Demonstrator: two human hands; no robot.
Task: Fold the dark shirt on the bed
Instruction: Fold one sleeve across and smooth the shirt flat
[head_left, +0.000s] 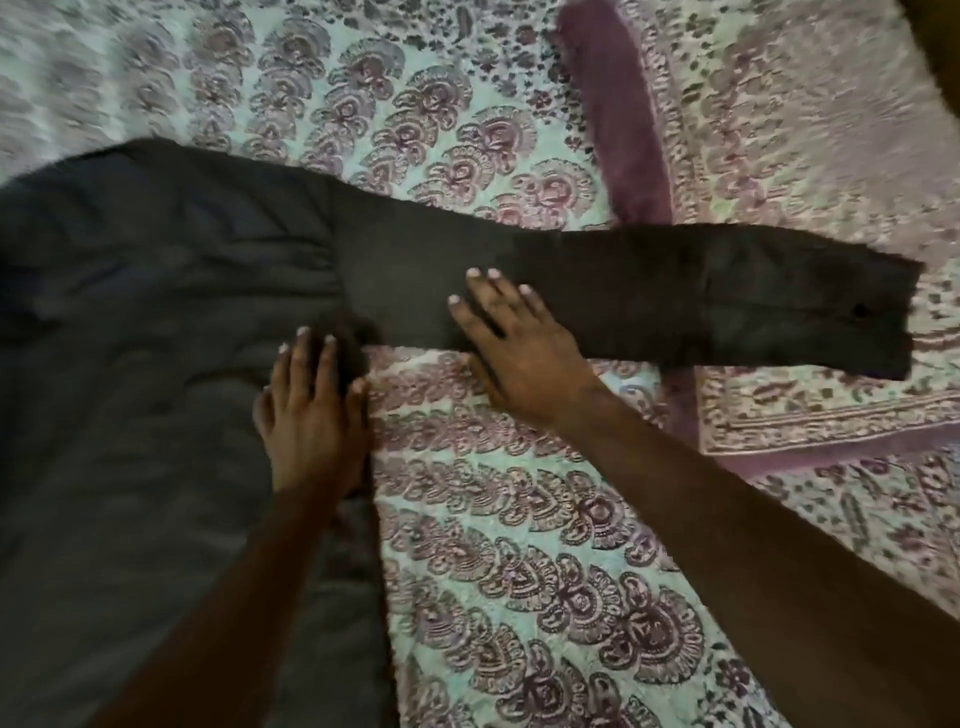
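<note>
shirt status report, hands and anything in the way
Left hand flat on shirt edge, right hand flat on sleeve. Shirt spread on bed, sleeve stretched out, unfolded. Nothing else lying on it.

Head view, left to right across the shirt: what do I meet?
Shirt body → left hand, flat on its edge → right hand, flat on the sleeve → cuff → button.

Purple-patterned floral bedspread (519, 545)
</note>
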